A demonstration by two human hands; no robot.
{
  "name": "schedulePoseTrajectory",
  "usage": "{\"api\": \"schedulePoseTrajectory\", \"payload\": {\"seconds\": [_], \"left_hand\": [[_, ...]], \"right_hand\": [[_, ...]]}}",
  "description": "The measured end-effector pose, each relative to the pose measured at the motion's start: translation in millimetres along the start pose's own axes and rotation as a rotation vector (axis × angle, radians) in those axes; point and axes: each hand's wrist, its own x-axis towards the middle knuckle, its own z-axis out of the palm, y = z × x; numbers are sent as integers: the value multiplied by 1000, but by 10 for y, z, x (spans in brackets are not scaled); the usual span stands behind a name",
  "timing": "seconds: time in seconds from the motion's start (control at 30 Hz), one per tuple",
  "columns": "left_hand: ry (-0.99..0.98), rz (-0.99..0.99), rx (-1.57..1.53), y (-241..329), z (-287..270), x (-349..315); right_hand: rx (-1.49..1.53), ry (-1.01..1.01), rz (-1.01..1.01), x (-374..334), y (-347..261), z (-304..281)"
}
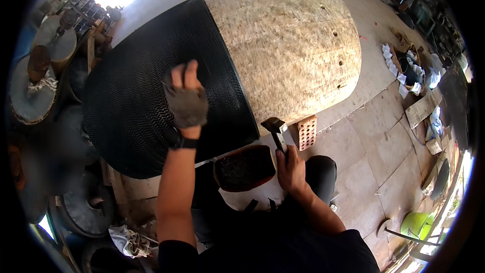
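Note:
A large rounded drum lies in front of me, its right part bare mottled wood (288, 45) and its left part wrapped in a black ribbed sheet (131, 91). Over the sheet is my left hand (187, 101), in a grey glove with bare fingertips. Its visible fingers point away from me, slightly apart, and I see nothing held; the thumb is hidden. My right hand (292, 169) is closed around the handle of a hammer (275, 127), whose head is raised near the drum's near edge. Between my arms, at my lap, sits a reddish-brown tray (271, 172) with small thin dark pieces inside.
A brick with holes (307, 132) stands against the drum's near right side. Several round drums or rollers (33, 88) crowd the left. At the right are a bundle with white flaps (404, 68), boards (423, 108) and a lime-green bucket (418, 225).

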Motion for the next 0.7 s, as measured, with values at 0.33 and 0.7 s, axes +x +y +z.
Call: {"api": "schedulePoseTrajectory", "payload": {"seconds": [0.33,0.7], "left_hand": [[-78,-47,-435,973,90,-994],[-324,-347,-647,1088,248,-1057]], "right_hand": [[37,-17,5,-58,251,65],[97,57,-89,150,134,112]]}}
